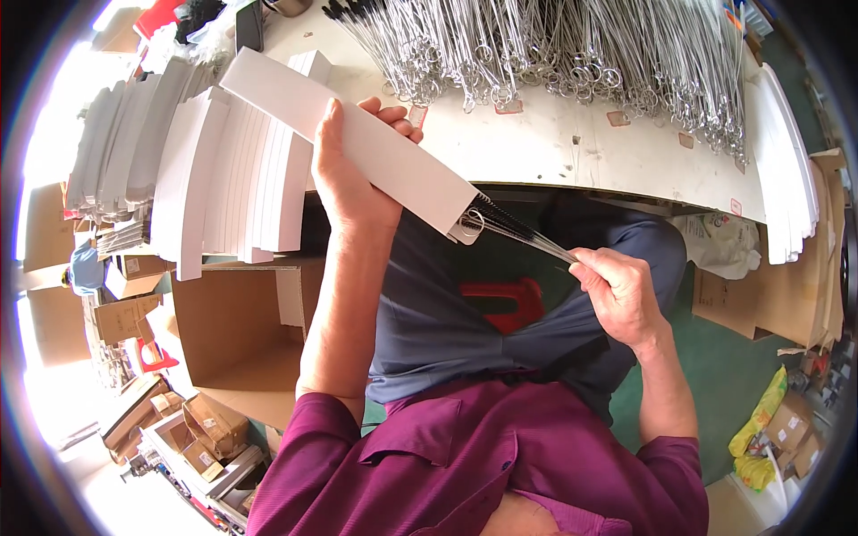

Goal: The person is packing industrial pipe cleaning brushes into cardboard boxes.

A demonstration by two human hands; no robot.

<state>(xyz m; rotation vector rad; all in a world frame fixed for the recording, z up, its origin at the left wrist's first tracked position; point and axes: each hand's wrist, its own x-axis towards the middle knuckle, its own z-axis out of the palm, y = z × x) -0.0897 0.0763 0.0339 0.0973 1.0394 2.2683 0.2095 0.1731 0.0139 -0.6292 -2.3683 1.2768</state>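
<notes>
My left hand [357, 170] is wrapped around a long, narrow white box [384, 156], tilted down to the right over my lap. From the box's open lower end stick out thin wire tube brushes [514, 229] with black bristles, and a metal ring loop shows at the opening. My right hand [617, 290] pinches the outer ends of these brushes between thumb and fingers. How far the brushes reach inside the box is hidden.
Many tube brushes with ring ends [572, 54] lie along the table [518, 152]. White boxes [237, 179] stand stacked at left, above an open cardboard carton [237, 330]. More white flat pieces [786, 170] stand at right. A red stool [514, 304] shows between my legs.
</notes>
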